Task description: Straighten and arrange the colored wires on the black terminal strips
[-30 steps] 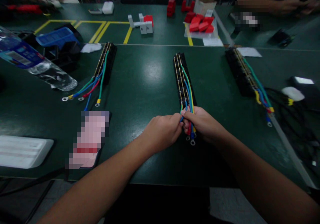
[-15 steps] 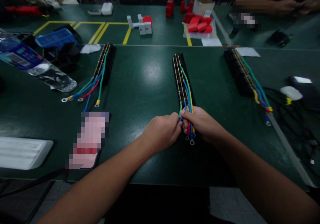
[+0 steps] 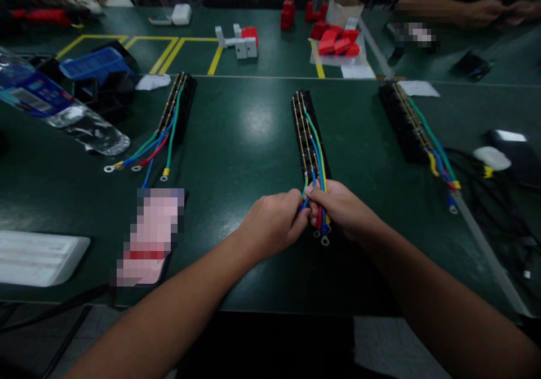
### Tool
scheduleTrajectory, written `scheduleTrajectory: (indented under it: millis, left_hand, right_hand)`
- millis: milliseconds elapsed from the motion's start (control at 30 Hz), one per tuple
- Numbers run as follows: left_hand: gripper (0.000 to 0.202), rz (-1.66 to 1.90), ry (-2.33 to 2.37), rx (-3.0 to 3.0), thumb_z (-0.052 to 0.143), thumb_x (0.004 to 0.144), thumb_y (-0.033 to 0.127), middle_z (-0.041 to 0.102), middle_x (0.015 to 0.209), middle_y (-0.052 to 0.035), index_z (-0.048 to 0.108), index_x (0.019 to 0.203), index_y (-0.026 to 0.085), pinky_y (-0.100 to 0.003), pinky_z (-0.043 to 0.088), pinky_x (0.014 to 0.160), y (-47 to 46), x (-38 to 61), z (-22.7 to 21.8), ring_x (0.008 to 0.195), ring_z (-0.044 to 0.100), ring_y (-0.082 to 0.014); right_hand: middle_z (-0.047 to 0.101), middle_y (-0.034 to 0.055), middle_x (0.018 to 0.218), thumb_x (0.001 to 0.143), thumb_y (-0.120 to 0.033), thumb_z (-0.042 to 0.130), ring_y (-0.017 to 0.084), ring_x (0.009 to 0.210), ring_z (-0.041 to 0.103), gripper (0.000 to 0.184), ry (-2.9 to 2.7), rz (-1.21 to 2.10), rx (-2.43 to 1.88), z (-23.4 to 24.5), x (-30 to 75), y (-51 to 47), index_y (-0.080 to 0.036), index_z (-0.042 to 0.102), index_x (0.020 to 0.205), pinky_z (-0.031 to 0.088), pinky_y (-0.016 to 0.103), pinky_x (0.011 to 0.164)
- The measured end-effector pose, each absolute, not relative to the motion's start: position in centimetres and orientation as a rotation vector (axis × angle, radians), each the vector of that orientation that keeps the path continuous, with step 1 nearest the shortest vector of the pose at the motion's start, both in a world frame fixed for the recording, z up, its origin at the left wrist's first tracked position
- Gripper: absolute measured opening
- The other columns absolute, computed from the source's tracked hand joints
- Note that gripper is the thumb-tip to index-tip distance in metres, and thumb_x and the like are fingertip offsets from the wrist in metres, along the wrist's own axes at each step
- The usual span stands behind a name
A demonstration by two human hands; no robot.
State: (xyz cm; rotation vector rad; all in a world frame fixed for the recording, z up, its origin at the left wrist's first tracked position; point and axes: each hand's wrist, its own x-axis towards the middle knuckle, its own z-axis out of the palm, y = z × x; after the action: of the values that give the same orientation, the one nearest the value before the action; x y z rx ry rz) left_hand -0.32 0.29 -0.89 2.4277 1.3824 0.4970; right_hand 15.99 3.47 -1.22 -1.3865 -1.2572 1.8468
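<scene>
In front of me lies a long black terminal strip [image 3: 305, 133] with brass-coloured bars, its wires [image 3: 322, 170] running toward me. My right hand [image 3: 338, 205] is closed around the bundle of green, blue, yellow and red wires at the near end. Ring lugs [image 3: 325, 241] on the wire tips stick out below its fingers. Touching it from the left, my left hand [image 3: 276, 219] pinches a blue wire and a green one; their ends are hidden in the fingers. Similar wired strips lie to the left [image 3: 180, 108] and to the right [image 3: 408, 122].
A water bottle [image 3: 59, 105] and blue tray [image 3: 91, 66] stand at the left. Nearer are a phone [image 3: 154, 232] and a white box [image 3: 42, 258]. Red parts [image 3: 338, 40] and grey blocks [image 3: 245, 47] sit at the back. Black cables [image 3: 477, 193] lie right; another person's hands [image 3: 490, 12] are beyond.
My left hand's fingers have shifted very slightly on the blue wire, and more of its blue end shows. The right hand and the strip stay in place.
</scene>
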Motion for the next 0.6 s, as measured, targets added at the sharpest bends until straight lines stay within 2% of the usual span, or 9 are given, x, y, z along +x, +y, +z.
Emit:
scheduleTrajectory:
  millis: [400,600]
  left_hand:
    - [0.02,0.452,1.366,2.41,0.035,0.093,0.028,0.058,0.07,-0.002,0.048,0.084,0.016,-0.026,0.042,0.058,0.3,-0.17,-0.74,0.061,0.057,-0.0148]
    - [0.017,0.558,1.354,2.391,0.041,0.09,0.03,0.057,0.067,-0.0001,0.048,0.082,0.017,-0.025,0.037,0.054,0.42,-0.31,-0.93,0.058,0.053,-0.0132]
  right_hand:
    - [0.052,-0.0029,0.049,0.085,-0.036,0.052,0.009,0.041,0.052,0.024,-1.297,1.825,-1.381,-1.32,16.14,3.46,-0.018,0.05,0.07,0.043,0.021,0.041]
    - [0.052,-0.004,0.049,0.086,-0.037,0.051,0.009,0.041,0.051,0.025,-1.297,1.838,-1.368,-1.47,16.11,3.54,-0.018,0.048,0.07,0.042,0.02,0.041]
